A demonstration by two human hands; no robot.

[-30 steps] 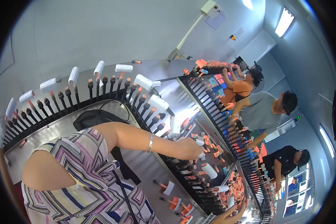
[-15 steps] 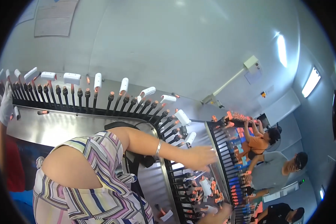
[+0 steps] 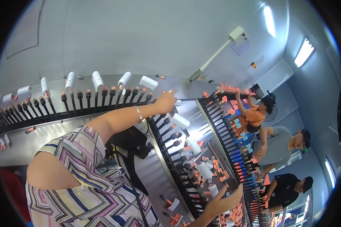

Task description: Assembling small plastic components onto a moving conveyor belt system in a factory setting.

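Note:
My left hand (image 3: 166, 103), with a bangle on its wrist, reaches to the corner of a row of black upright posts (image 3: 134, 94). Its fingers are curled; a small pale edge shows at them, but what they hold is mostly hidden. White plastic shells (image 3: 148, 82) sit tilted on orange-tipped posts on either side of this hand. Low on the right, my right hand (image 3: 225, 202) hovers above a heap of orange and white parts (image 3: 235, 213), its thumb and fingers apart and nothing seen in them. More white shells (image 3: 204, 170) lie close by.
A second post rack (image 3: 219, 130) runs along the right, with several people (image 3: 259, 113) working beyond it. Loose parts (image 3: 173, 205) lie on the metal surface near my body. A black bag (image 3: 129, 142) hangs at my front. A grey wall (image 3: 140, 38) rises behind the posts.
My left hand has moved up and left, away from the inner posts to the corner. My right hand has come further into view with fingers spread. The whole view has shifted rightward.

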